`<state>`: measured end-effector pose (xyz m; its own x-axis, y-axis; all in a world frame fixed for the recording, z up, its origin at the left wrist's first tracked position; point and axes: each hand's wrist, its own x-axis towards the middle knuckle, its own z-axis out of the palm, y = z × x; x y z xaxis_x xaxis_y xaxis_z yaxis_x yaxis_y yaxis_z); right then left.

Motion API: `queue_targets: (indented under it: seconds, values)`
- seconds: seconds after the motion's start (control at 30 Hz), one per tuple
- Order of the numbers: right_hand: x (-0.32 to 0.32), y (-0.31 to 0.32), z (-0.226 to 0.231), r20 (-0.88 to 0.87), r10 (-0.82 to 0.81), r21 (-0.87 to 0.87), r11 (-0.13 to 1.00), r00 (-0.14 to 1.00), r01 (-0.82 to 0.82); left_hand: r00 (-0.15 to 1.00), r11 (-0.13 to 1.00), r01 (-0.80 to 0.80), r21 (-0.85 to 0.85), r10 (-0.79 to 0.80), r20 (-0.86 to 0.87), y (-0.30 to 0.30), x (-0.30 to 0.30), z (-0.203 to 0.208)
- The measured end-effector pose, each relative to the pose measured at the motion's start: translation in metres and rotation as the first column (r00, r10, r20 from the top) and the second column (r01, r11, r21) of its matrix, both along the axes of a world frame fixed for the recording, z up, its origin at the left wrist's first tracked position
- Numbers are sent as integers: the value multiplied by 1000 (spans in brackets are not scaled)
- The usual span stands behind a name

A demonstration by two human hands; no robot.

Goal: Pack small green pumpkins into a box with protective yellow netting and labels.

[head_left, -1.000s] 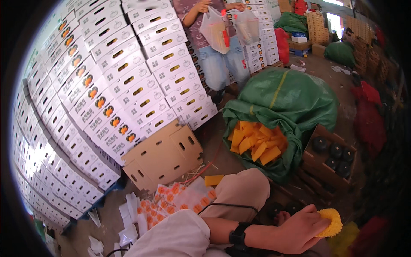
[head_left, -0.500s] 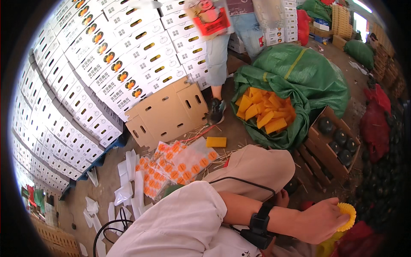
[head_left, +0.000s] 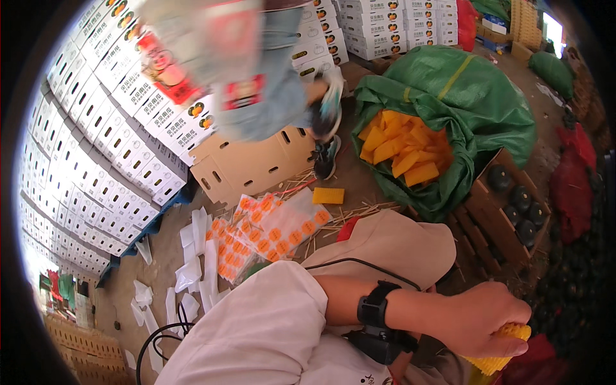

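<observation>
left hand (head_left: pixel 484 317): clenched on a yellow piece (head_left: pixel 493 363); back of hand turned up, thumb laid along the near side
held piece: located at the lower right, gripped near its upper end; bumpy surface, lower end left exposed below the fingers
right hand: cannot be made out, so its state cannot be told
wrist: wrapped by a black strap (head_left: pixel 373 308); arm extended rightward out of a pale sleeve (head_left: pixel 250 327)
knee: covered by beige trousers (head_left: pixel 410 247), bent just beyond the forearm
floor: a second yellow piece (head_left: pixel 328 196) is seen lying flat, with thin sticks (head_left: pixel 353 215) scattered near it
bags: clear plastic bags (head_left: pixel 282 224) with orange round prints are spread beside the sticks; white strips (head_left: pixel 188 276) are strewn to their left
sack: big green sack (head_left: pixel 475 96), mouth folded open, filled with orange pieces (head_left: pixel 407 151)
carton: brown, open, tilted, placed beside the sack (head_left: pixel 484 212); dark round fruit (head_left: pixel 523 199) held inside
right edge: red net sack (head_left: pixel 571 186) set above a heap of dark fruit (head_left: pixel 571 276)
back left: white boxes (head_left: pixel 128 173) are stacked high; flat cardboard (head_left: pixel 250 167) is leaned at their foot
co-worker: blue jeans (head_left: pixel 282 77) and plastic bags (head_left: pixel 228 51) are blurred
</observation>
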<state>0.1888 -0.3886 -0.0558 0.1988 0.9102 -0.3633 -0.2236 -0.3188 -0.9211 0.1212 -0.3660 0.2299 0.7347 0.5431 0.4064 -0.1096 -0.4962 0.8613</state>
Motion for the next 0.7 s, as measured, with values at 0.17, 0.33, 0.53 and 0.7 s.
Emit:
queue_targets:
  seconds: [0.17,0.33,0.53,0.7]
  values:
    - [0,-1,13,-20,-3,-47,999,1000,2,898,900,-434,-40,436,61,64,-64,0]
    - [-7,3,2,-52,-42,-33,999,998,40,469,511,-859,-19,773,-427,191,-204,-93]
    - [-10,-1,-21,109,257,-335,919,960,-208,-215,606,-581,544,530,-820,215,-350,-320]
    - [-28,-7,-55,21,326,-557,789,945,-260,-205,610,-601,516,507,-837,185,-348,-361]
